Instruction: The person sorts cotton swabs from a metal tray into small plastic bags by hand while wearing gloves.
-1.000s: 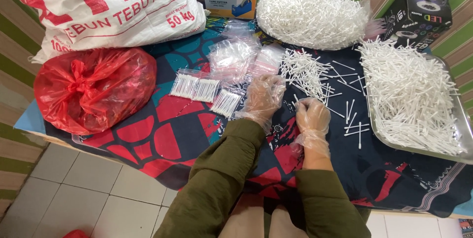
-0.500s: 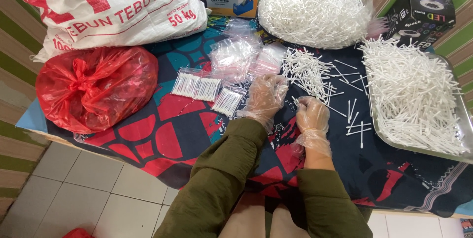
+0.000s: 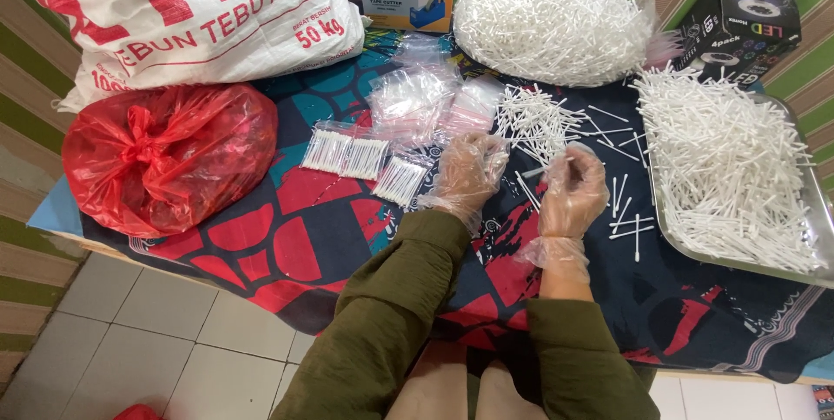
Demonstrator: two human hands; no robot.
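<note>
Both my hands wear clear plastic gloves and hover over a patterned tablecloth (image 3: 287, 238). My left hand (image 3: 469, 172) is loosely curled beside a small filled packet of white sticks (image 3: 401, 180). My right hand (image 3: 573, 190) pinches a few white cotton sticks (image 3: 540, 170) between its fingertips, close to the left hand. Loose white sticks (image 3: 539, 120) lie scattered just beyond both hands. Two more filled packets (image 3: 345, 153) lie left of the hands. Empty clear bags (image 3: 417, 99) are heaped behind them.
A metal tray (image 3: 817, 220) piled with white sticks sits at the right. A big clear bag of sticks (image 3: 552, 25) lies at the back. A red plastic bag (image 3: 169, 155) and a white sack (image 3: 191, 12) fill the left. Two boxes (image 3: 747, 25) stand behind.
My right hand has lifted off the cloth with a few sticks and come toward the left hand. The left hand has barely shifted.
</note>
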